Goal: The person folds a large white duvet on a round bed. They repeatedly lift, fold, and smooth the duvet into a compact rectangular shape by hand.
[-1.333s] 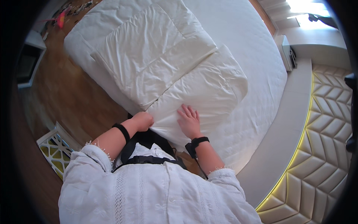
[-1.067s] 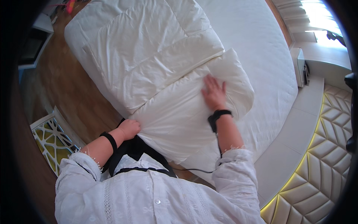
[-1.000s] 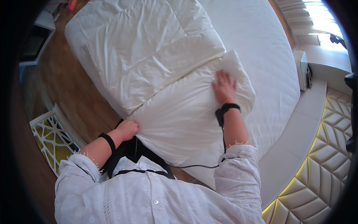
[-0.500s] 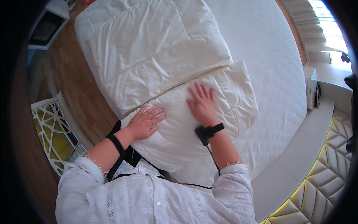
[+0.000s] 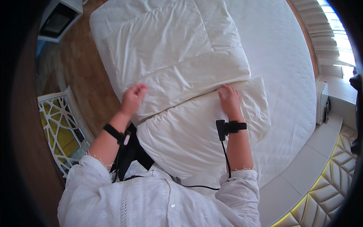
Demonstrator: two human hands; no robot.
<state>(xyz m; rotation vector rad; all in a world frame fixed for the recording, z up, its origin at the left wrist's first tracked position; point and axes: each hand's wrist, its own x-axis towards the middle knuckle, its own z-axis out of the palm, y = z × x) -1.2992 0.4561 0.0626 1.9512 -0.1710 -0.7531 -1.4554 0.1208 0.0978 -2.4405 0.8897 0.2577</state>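
Note:
A thick white duvet (image 5: pixel 177 49) lies folded on the bed, its far section meeting a near section (image 5: pixel 185 130) along a crosswise gap. My left hand (image 5: pixel 133 100), smeared by motion, is over the left edge of the far section near that gap. Its fingers look bent, but whether they hold any cloth cannot be made out. At the right end of the gap, my right hand (image 5: pixel 230 101) rests on the near section. Its fingers are apart, with the tips at the edge of the far section. Black straps circle both wrists.
A white mattress (image 5: pixel 281 83) extends right of the duvet. To the left are a wooden floor (image 5: pixel 89 85) and a white lattice panel (image 5: pixel 62 125). A grey ledge (image 5: pixel 298 162) and padded headboard (image 5: pixel 325 185) curve along the lower right. A black cable (image 5: pixel 227 159) hangs from my right wrist.
Both hands have left their flat places on the near section. The left moved forward to the far section's left edge; the right moved rightward to the gap. The view shifted slightly.

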